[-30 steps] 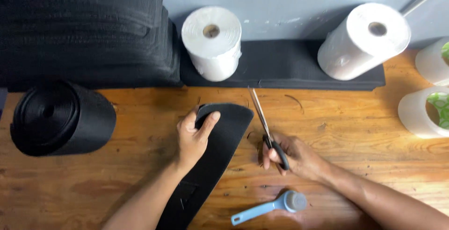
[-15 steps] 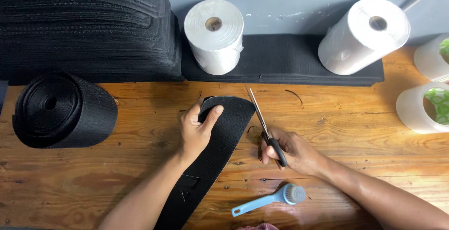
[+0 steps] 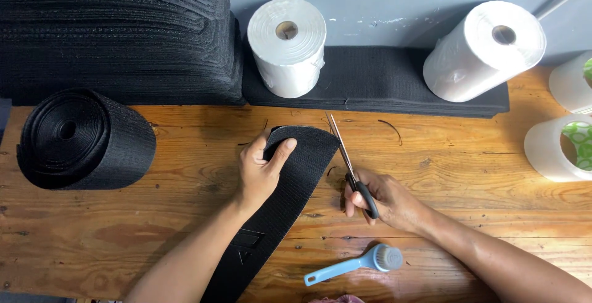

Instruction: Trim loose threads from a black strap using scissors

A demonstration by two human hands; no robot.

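Scissors, one; white rolls, two.

Even, soft daylight fills the view, bright enough to show the grain of the wooden bench. Shadows are short and faint, falling just below the white rolls at the far edge. No glare. Focus is sharp throughout; the black stack loses detail in darkness.
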